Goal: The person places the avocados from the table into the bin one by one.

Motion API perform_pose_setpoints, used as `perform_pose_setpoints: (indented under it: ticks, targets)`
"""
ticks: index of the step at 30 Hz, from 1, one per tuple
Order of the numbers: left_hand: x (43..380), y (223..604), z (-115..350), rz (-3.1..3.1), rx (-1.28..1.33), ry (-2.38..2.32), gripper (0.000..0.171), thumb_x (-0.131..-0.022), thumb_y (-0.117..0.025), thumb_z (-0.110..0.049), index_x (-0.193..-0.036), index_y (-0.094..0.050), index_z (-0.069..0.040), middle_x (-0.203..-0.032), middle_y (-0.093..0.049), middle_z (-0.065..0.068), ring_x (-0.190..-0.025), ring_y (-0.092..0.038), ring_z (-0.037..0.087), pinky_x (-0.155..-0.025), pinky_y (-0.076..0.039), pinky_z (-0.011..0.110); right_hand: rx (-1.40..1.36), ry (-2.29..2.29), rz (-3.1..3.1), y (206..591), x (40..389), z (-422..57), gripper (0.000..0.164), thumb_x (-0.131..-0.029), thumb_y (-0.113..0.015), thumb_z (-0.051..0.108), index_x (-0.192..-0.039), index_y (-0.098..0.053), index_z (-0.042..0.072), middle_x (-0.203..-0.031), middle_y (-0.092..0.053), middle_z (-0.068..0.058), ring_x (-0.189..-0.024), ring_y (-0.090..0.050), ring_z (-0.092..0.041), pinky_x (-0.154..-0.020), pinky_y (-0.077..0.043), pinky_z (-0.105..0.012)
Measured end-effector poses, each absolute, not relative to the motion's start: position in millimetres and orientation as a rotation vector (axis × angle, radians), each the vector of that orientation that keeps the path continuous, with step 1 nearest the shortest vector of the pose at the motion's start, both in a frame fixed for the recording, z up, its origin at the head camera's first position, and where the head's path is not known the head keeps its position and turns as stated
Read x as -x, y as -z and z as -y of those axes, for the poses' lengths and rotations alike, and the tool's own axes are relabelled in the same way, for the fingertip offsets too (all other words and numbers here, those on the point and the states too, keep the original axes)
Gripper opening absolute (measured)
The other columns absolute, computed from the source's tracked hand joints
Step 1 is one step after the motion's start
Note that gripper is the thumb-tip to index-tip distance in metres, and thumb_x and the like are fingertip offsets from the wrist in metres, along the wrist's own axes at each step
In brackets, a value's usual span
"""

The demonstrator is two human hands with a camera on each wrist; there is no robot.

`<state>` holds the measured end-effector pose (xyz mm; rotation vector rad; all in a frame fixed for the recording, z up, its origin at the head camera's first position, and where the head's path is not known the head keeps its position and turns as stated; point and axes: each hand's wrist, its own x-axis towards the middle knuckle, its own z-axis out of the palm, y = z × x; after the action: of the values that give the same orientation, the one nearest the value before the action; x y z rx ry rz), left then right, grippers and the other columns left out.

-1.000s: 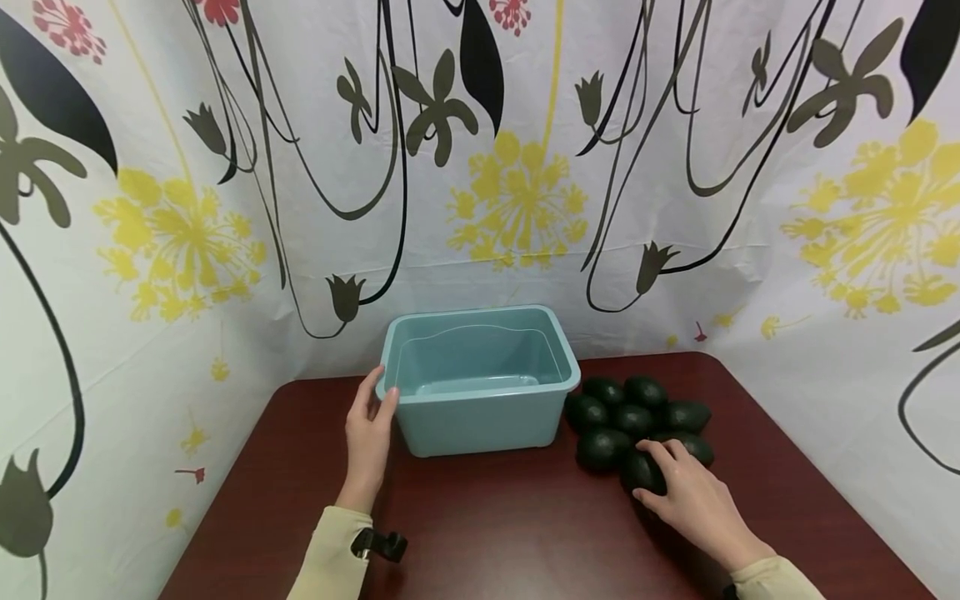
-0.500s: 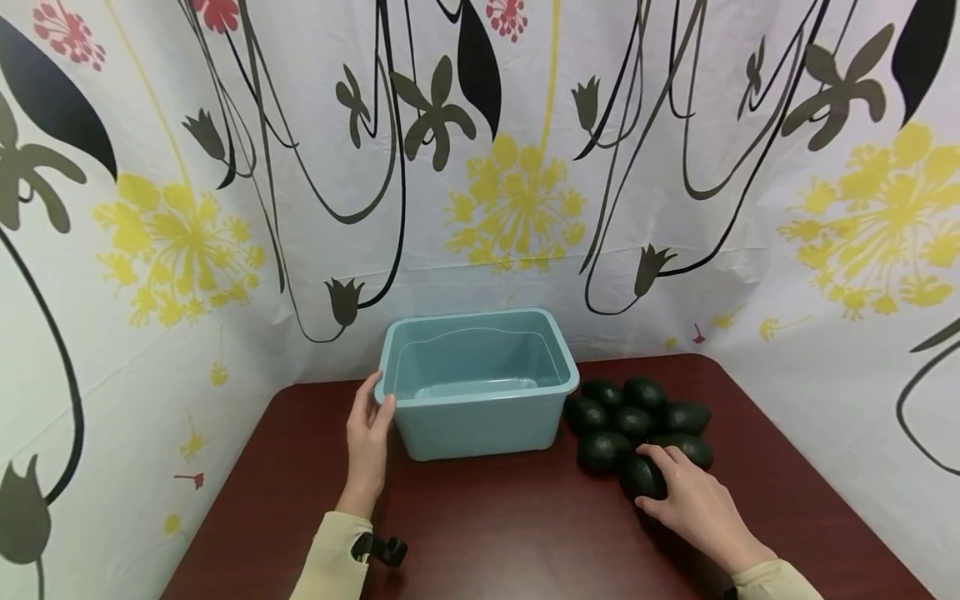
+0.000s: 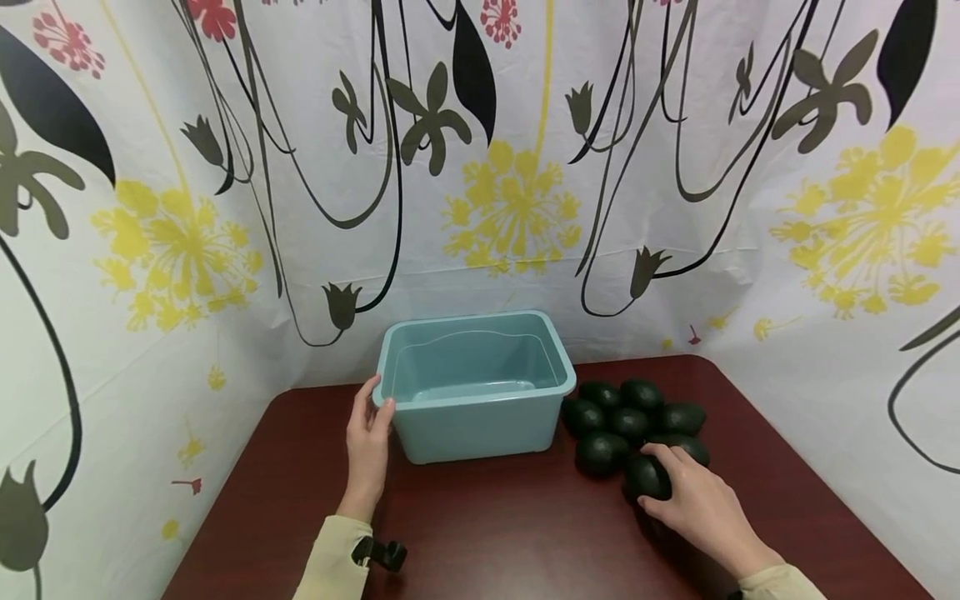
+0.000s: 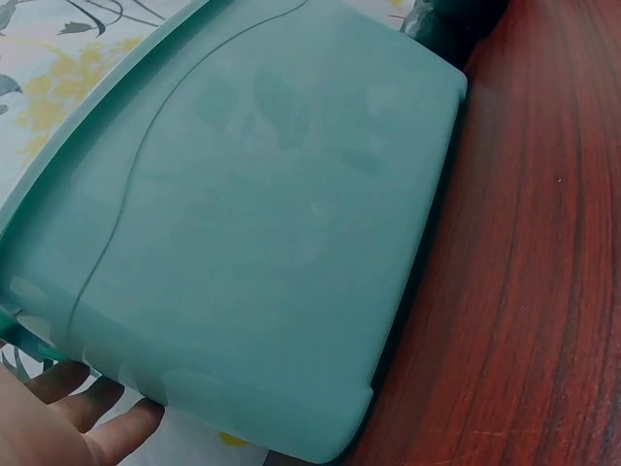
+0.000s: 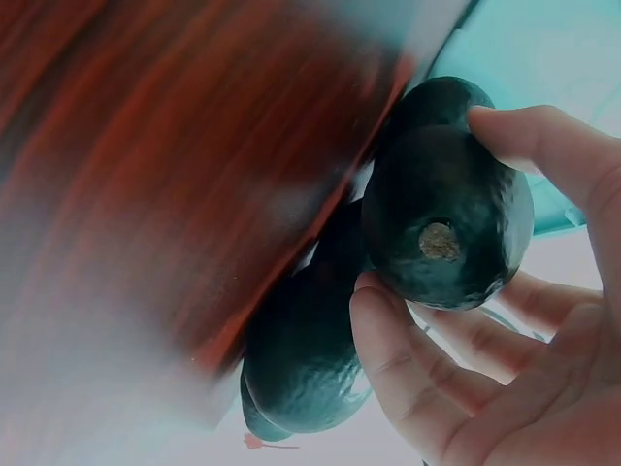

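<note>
My right hand grips a dark green avocado at the front of the avocado group. In the right wrist view, its thumb and fingers surround that avocado, with the brown stem end facing the camera. Several other avocados lie bunched behind it on the table. At the left, my left hand holds the front left corner of a light blue plastic bin, just at the rim. The left wrist view has fingertips against the bin's left end; the thumb is not visible there.
The dark red wooden table has the bin at its back edge. Behind and beside it hangs a white cloth printed with flowers. The avocados sit close to the bin's right side. A black strap is at the left sleeve.
My right hand and the gripped avocado have shifted slightly, the avocado now a little apart from its neighbour. My left hand stays on the bin. The head view has tilted slightly.
</note>
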<state>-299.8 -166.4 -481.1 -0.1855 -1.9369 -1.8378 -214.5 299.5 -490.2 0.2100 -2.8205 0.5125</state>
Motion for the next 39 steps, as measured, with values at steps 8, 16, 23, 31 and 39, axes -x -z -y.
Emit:
perform_pose_setpoints:
  ticks: [8, 16, 23, 31, 39]
  targets:
    - [301.3, 484.9, 166.8, 1.949, 0.184, 1.808, 0.05, -0.103, -0.057, -0.04, -0.15, -0.045, -0.03, -0.152, -0.042, -0.006, -0.139, -0.042, 0.025, -0.104, -0.04, 0.054, -0.236, -0.511, 2.785, 488.0, 212.5, -292.6, 0.068, -0.071, -0.089, 0.032, -0.13, -0.058, 0.018, -0.116, -0.061, -0.004, -0.065, -0.054, -0.013, -0.048, -0.041, -0.035]
    - [302.5, 484.8, 165.4, 1.958, 0.187, 1.783, 0.049, -0.104, -0.056, -0.041, -0.15, -0.044, -0.033, -0.152, -0.041, -0.01, -0.139, -0.042, 0.02, -0.106, -0.039, 0.053, -0.247, -0.509, 2.764, 485.1, 213.3, -285.4, 0.068, -0.071, -0.088, 0.03, -0.131, -0.058, 0.019, -0.112, -0.059, -0.003, -0.062, -0.05, -0.011, -0.046, -0.039, -0.033]
    - [301.8, 485.5, 165.3, 1.968, 0.17, 1.768, 0.048, -0.104, -0.055, -0.041, -0.15, -0.044, -0.034, -0.153, -0.04, -0.009, -0.14, -0.04, 0.023, -0.107, -0.038, 0.056, -0.29, -0.543, 2.74, 481.4, 210.5, -279.9, 0.069, -0.073, -0.088, 0.028, -0.134, -0.057, 0.018, -0.116, -0.056, -0.007, -0.055, -0.044, -0.009, -0.044, -0.036, -0.032]
    - [301.4, 484.9, 163.7, 1.964, 0.141, 1.77, 0.048, -0.103, -0.056, -0.043, -0.15, -0.045, -0.035, -0.152, -0.041, -0.011, -0.138, -0.042, 0.022, -0.106, -0.039, 0.054, -0.295, -0.545, 2.69, 478.9, 210.6, -278.1, 0.069, -0.073, -0.088, 0.027, -0.134, -0.058, 0.022, -0.116, -0.058, -0.002, -0.054, -0.043, -0.008, -0.045, -0.036, -0.031]
    - [302.3, 486.3, 162.5, 1.949, 0.143, 1.77, 0.048, -0.103, -0.056, -0.041, -0.149, -0.046, -0.034, -0.151, -0.042, -0.01, -0.137, -0.044, 0.021, -0.106, -0.04, 0.052, -0.325, -0.528, 2.627, 475.0, 211.1, -275.9, 0.069, -0.071, -0.089, 0.029, -0.133, -0.059, 0.023, -0.116, -0.059, -0.001, -0.064, -0.052, -0.011, -0.047, -0.039, -0.032]
